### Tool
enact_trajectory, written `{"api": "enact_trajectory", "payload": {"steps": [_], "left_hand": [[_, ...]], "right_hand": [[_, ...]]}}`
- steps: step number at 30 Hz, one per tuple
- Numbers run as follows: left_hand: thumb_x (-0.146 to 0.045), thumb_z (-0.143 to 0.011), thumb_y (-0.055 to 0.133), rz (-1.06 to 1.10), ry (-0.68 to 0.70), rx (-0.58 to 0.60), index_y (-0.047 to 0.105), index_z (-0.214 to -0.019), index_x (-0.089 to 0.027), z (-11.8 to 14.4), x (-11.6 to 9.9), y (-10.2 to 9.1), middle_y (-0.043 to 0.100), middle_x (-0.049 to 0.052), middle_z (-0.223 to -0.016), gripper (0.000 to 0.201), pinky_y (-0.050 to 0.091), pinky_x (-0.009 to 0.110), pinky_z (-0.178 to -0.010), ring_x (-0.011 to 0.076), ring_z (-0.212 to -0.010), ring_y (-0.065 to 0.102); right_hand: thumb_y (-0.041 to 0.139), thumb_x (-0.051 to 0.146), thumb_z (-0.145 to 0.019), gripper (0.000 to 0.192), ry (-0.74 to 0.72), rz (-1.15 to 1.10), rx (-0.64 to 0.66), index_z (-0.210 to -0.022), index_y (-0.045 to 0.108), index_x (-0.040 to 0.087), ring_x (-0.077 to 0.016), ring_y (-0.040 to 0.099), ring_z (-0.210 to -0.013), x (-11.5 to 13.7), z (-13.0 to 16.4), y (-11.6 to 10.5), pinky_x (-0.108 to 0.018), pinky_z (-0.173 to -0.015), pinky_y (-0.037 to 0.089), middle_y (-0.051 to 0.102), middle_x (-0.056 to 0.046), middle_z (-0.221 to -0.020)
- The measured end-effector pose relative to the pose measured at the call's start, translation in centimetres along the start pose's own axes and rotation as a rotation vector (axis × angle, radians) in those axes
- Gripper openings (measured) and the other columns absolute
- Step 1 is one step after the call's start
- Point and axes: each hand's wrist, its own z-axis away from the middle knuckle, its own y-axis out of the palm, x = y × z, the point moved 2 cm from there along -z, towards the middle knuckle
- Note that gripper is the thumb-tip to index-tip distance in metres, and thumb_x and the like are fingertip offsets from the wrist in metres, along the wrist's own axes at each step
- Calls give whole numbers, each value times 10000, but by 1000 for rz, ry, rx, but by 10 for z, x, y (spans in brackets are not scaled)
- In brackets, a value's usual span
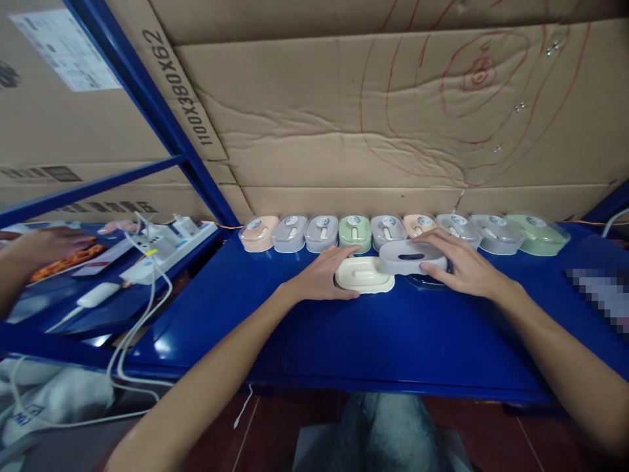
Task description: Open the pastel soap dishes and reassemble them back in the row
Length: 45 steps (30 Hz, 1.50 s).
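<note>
My left hand (325, 274) is closed around the left end of a cream oval tray (364, 275) with a raised middle. My right hand (455, 261) grips a grey oval cover (410, 259) with a dark slot in its top. The cover is tilted, and its left end overlaps the tray's right end; whether they touch I cannot tell. Below the cover, a dark, clear-looking piece (425, 283) lies on the blue table (304, 341), mostly hidden by the cover and my right hand.
Along the back stand several lidded boxes, including a peach one (258, 235), a green one (354, 235) and grey ones. Cardboard (319, 118) walls the rear. At left are a power strip (170, 252), white cables (152, 288) and another person's hand (52, 242). A blurred patch (597, 295) lies right.
</note>
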Motion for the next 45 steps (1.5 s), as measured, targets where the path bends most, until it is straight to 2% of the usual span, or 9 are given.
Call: {"api": "enact_trajectory", "payload": {"steps": [4,10,23,28,32,37,42,45], "left_hand": [[-657,-785,870,7,20,-2,403,-1671,-298,0,1,0,529,147,-1636,1064,347,664,-1263,453,-1496,491],[-646,-812,856,-10,26,1,413,-1663,-292,0,1,1,522,143,-1639,1023,345,642,-1274,436,-1518,471],[-647,-806,856,-4,34,-3,426,-1662,-311,1,1,0,541,125,-1629,1015,360,649,-1263,430,-1497,485],[-654,-814,850,-19,28,13,409,-1670,-310,0,0,0,511,127,-1664,1023,327,665,-1278,434,-1534,447],[-651,-822,846,-16,21,26,350,-1700,-273,0,0,-1,465,153,-1698,1077,325,633,-1290,430,-1553,434],[-629,-797,873,-4,3,19,275,-1729,-299,2,1,-3,541,157,-1628,1156,360,638,-1263,433,-1508,491],[-629,-768,887,-9,-24,30,304,-1723,-280,1,3,-4,532,166,-1636,1172,344,661,-1265,460,-1512,479],[-628,-761,894,1,-31,29,296,-1727,-270,1,4,-4,575,168,-1587,1191,352,662,-1253,457,-1484,501]], "right_hand": [[663,556,-988,560,18,-7,27,-1464,611,264,-435,655,-1334,-8,2,-5,-656,-1104,548,659,-151,-1489],[759,538,-911,672,36,-6,85,-1504,584,277,-437,636,-1368,-9,3,0,-656,-1122,543,626,-144,-1533],[769,586,-893,815,30,-3,98,-1610,493,313,-433,619,-1400,-13,4,4,-676,-1131,535,613,-118,-1570],[791,634,-864,894,56,-2,82,-1625,466,297,-447,556,-1471,-10,3,6,-694,-1184,485,570,-143,-1609],[794,652,-856,940,54,1,75,-1642,430,288,-457,509,-1515,-8,3,7,-722,-1208,450,540,-166,-1635],[792,653,-856,945,78,7,90,-1640,432,267,-454,492,-1535,-9,3,9,-704,-1229,437,530,-176,-1649],[797,576,-863,862,64,-30,91,-1601,486,259,-435,588,-1443,-8,1,10,-663,-1194,485,612,-158,-1567],[807,561,-859,801,57,-70,75,-1554,520,284,-426,623,-1393,-8,0,10,-648,-1164,512,634,-139,-1522]]}}
